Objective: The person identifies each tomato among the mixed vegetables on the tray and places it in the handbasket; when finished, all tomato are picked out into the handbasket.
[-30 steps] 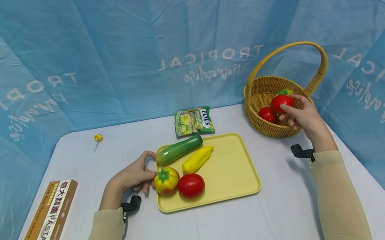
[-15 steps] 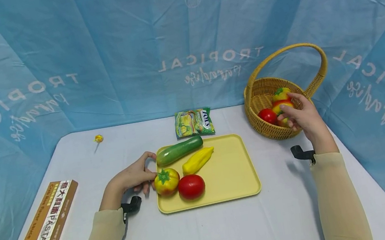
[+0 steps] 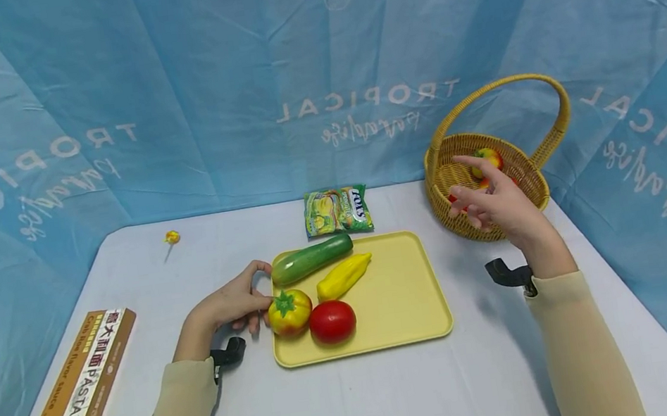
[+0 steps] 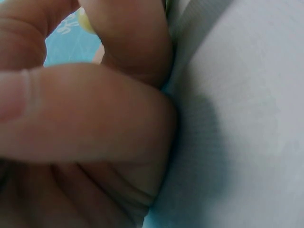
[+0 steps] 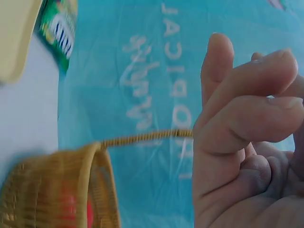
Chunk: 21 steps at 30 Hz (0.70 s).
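My left hand [image 3: 234,301] rests at the left edge of the yellow tray [image 3: 395,284], index finger by the cucumber [image 3: 309,260] and thumb against a yellow-and-red tomato [image 3: 290,313] with a green star-shaped top. A red tomato [image 3: 332,322] and a yellow pepper [image 3: 344,277] also lie in the tray. My right hand [image 3: 493,203] hovers over the front of the wicker basket [image 3: 460,226], fingers spread and nothing in them. Inside the basket, a yellow-and-red tomato [image 3: 489,160] shows past the hand; the red ones are partly hidden. In the right wrist view a red tomato [image 5: 76,211] shows in the basket.
The basket's tall handle [image 3: 507,78] arches above it. A green snack packet [image 3: 337,211] lies behind the tray. A long pasta box [image 3: 72,401] stands at the left, with a small yellow flower [image 3: 172,237] farther back. A blue curtain [image 3: 215,96] surrounds the table.
My right hand has let go of a red-and-yellow tomato in the basket, then moved left and toward me with its fingers spreading. The left hand and tray have stayed put.
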{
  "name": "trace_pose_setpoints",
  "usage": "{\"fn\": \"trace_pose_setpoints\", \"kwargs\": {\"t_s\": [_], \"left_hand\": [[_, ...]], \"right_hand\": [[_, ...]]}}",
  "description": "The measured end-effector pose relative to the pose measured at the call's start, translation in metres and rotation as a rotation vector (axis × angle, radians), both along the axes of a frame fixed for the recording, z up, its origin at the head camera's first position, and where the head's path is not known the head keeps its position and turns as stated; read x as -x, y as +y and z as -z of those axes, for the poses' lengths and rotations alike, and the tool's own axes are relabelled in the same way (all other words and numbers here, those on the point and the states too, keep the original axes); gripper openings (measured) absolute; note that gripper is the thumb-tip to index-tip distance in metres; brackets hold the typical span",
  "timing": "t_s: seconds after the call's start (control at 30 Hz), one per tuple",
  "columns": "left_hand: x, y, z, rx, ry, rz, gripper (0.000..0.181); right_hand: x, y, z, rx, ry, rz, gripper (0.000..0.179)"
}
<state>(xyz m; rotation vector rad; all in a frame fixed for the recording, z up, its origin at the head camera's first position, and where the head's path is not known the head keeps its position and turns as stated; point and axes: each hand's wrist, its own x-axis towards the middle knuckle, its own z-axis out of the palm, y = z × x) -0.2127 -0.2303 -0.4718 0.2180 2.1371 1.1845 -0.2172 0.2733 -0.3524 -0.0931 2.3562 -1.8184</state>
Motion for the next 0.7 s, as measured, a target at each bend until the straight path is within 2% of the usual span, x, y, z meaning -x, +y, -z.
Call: {"fn": "trace_pose_setpoints", "kwargs": {"t_s": [0.23,0.43,0.7], "left_hand": [[-0.002,0.001,-0.002,-0.004,0.015,0.002,0.061],[-0.003,0.001,-0.003,-0.012,0.018,0.001,0.060],[-0.004,0.001,-0.004,-0.019,0.017,-0.001,0.060]], "right_hand": [[-0.009,-0.030,0.001,0.066,-0.012,-0.162,0.067],[-0.013,-0.057,0.010,0.034,-0.033,-0.300,0.068],[-0.022,-0.096,0.022,-0.022,-0.102,-0.437,0.067]]}}
